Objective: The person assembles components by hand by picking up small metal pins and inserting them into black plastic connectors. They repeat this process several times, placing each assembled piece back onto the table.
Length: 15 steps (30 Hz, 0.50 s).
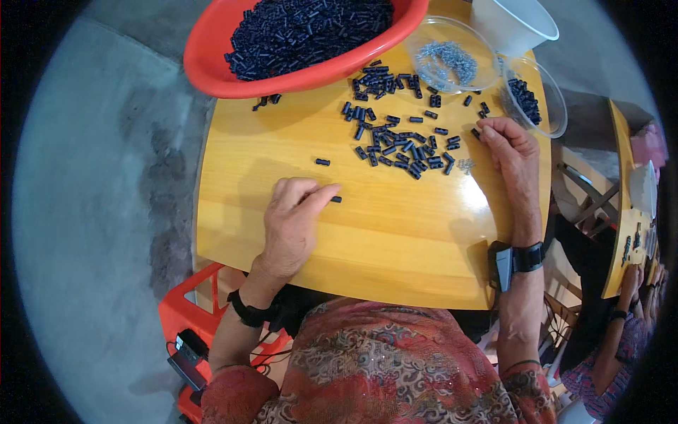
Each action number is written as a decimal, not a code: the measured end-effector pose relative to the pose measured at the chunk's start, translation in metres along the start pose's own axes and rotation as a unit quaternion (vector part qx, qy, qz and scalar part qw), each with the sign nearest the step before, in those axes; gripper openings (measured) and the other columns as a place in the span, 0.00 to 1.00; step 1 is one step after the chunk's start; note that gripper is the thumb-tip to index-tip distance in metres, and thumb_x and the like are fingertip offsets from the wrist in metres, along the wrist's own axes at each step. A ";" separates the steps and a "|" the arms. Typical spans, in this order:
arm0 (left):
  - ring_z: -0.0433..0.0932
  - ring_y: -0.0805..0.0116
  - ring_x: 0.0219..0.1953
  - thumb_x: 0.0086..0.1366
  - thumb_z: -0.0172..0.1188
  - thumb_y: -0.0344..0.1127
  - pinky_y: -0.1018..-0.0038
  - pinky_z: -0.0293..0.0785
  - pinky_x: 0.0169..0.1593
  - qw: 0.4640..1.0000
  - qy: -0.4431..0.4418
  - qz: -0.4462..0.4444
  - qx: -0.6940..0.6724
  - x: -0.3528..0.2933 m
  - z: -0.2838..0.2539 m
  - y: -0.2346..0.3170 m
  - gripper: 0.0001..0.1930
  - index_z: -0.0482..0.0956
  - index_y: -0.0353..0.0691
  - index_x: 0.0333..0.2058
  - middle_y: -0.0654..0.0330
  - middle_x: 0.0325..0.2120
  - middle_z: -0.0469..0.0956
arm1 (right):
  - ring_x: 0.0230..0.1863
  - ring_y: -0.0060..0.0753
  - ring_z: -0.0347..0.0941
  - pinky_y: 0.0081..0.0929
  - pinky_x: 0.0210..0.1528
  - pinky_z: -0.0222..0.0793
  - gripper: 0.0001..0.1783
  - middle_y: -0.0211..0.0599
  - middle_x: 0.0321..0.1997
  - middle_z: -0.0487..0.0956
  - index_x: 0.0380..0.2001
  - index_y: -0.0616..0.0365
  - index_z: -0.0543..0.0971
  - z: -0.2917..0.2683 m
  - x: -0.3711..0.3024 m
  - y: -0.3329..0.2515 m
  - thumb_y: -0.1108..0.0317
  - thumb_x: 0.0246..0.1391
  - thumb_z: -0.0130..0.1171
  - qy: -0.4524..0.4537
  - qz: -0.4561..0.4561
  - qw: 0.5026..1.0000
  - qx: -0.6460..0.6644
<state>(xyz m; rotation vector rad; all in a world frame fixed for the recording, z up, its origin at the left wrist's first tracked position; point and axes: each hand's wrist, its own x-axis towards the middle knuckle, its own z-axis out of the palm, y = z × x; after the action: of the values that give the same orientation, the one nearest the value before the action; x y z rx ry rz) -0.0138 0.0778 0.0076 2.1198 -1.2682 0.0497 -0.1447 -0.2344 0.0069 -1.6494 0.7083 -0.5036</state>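
Observation:
My left hand (291,220) is over the left half of the yellow table, thumb and fingers pinched together. A small black cylindrical piece (336,200) shows at its fingertips. Just beyond it, another black piece (323,162) lies alone on the wood. On the right side, my right hand (511,147) pinches a dark short piece (476,133) between thumb and forefinger. Between the hands and farther off spreads a loose pile of black pieces (408,150). Near my right hand lies a little cluster of small silvery metal parts (466,165).
A red basin (304,83) heaped with black pieces stands at the far left. A clear bowl (487,60) of silvery parts, a white tub (519,25) and a clear container (558,120) of black pieces stand far right. Red stool (185,300) lower left; another person's arm (613,332) at right.

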 end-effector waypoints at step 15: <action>0.74 0.63 0.35 0.62 0.53 0.22 0.74 0.70 0.39 0.994 0.108 -0.005 0.025 0.039 0.001 0.001 0.10 0.81 0.34 0.40 0.55 0.31 0.73 | 0.29 0.12 0.68 0.13 0.32 0.63 0.07 0.23 0.29 0.79 0.35 0.63 0.82 -0.001 0.000 0.000 0.72 0.56 0.59 -0.011 -0.021 0.999 0.027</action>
<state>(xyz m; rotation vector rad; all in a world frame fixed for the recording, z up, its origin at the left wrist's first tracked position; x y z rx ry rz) 0.0060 0.0471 0.0209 2.0983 -1.1389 0.3019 -0.1451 -0.2348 0.0070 -1.6207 0.6394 -0.5300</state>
